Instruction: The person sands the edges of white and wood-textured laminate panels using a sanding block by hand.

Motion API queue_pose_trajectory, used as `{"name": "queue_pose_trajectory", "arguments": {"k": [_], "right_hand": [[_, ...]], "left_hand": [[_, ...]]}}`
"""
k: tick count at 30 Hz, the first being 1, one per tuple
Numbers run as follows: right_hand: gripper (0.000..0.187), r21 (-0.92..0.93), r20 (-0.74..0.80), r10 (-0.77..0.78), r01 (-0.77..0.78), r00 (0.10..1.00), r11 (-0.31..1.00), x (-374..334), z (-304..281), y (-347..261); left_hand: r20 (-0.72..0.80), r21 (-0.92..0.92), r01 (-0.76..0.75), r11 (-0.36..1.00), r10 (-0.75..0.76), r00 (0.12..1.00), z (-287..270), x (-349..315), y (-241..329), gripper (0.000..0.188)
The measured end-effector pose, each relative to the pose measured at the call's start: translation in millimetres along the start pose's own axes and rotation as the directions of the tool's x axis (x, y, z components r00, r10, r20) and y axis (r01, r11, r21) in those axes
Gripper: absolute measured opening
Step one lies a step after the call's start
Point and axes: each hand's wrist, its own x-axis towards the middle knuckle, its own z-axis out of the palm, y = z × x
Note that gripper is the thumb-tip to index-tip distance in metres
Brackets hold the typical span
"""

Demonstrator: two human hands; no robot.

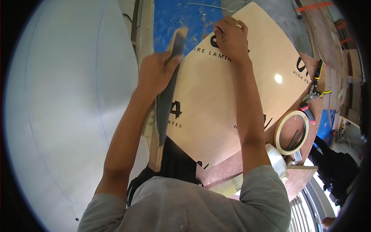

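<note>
My left hand, slightly smeared by motion, is closed around a long wooden sanding board faced with dark grey abrasive. The board runs along the left edge of a tan laminate sheet printed with black lettering; whether the two touch, I cannot tell. At the far part of the same edge, my right hand has its fingers curled over the sheet and grips it. A ring shows on one of its fingers. The sheet lies at an angle on the work table, and my right forearm crosses above it.
To the left stands a large pale panel. Blue covering strewn with shavings lies at the far side. On the right are a masking tape roll, a red-and-black-handled tool, yellow-and-black snips and a white container.
</note>
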Motion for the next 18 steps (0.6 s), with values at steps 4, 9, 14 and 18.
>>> {"name": "queue_pose_trajectory", "arguments": {"k": [4, 9, 14, 18], "right_hand": [[0.011, 0.018, -0.025, -0.032, 0.032, 0.999, 0.999, 0, 11, 0], [0.012, 0.007, -0.027, 0.004, -0.004, 1.0, 1.0, -3, 9, 8], [0.012, -0.034, -0.046, -0.053, 0.052, 0.998, 0.998, -3, 7, 8], [0.012, -0.03, -0.058, -0.081, 0.079, 0.995, 0.996, -2, 9, 1]], "left_hand": [[-0.092, 0.093, -0.178, 0.98, 0.186, 0.978, 44, 99, 12, 0.052], [-0.037, 0.162, -0.127, 0.979, 0.135, 0.99, 55, 32, 3, 0.044], [0.06, 0.176, 0.04, 0.984, -0.052, 0.997, 5, -55, -3, 0.042], [-0.094, 0.075, -0.136, 0.988, 0.143, 0.985, 7, 17, 3, 0.051]]}}
